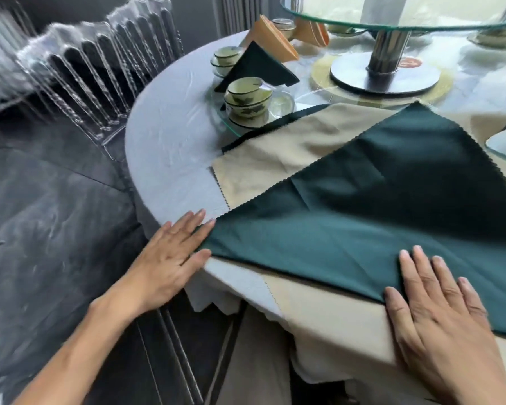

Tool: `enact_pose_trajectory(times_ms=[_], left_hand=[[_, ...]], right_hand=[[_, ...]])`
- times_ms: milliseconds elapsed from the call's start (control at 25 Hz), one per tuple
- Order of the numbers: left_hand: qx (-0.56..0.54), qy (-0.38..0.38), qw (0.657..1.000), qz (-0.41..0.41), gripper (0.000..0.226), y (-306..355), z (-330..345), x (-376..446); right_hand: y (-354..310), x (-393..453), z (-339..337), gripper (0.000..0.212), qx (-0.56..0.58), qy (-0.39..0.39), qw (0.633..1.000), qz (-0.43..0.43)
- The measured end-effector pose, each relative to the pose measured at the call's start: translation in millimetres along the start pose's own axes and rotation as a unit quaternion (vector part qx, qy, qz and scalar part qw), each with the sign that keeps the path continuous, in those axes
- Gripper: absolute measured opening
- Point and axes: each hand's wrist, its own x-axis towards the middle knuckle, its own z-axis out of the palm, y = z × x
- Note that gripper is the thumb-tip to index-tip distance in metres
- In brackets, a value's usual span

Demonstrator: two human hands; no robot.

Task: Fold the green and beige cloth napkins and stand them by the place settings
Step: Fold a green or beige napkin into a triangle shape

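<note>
- Green napkin (362, 206) lies folded into a triangle on the table (170, 159), spread over a beige napkin (289, 153) at the near edge.
- Its long folded edge runs from my left hand (170, 258) at the table's rim across to my right hand (444, 311); its apex points away from me, toward the glass turntable (392, 13).
- My left grip is loose, fingers straight and flat, their tips touching the napkin's left corner.
- My right grip is likewise apart, palm down, fingers pressing on the green cloth by the near fold.
- Farther left on the table, a folded green napkin (257, 67) stands upright beside stacked cups (246, 96), with an orange folded napkin (272, 39) behind it.
- Clear chairs (85, 68) stand to the left, blurred.
- I can read no writing or labels anywhere.
</note>
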Motion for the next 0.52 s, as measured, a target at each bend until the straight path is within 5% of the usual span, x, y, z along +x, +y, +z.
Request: enact_pose_trajectory(times_ms=[160, 400, 520], left_hand=[[-0.146, 0.046, 0.987, 0.051, 0.05, -28, -13, -1], [-0.203, 0.116, 0.971, 0.048, 0.042, -27, -23, 17], [-0.364, 0.097, 0.926, 0.019, 0.021, -30, -28, 24]], right_hand=[[1, 0, 1, 0.066, -0.002, 0.003, 1.0, -0.003], [0, 0, -4, 0.067, 0.004, 0.001, 1.0, -0.004], [1, 1, -10, 0.076, 0.0, 0.002, 0.999, -0.036]])
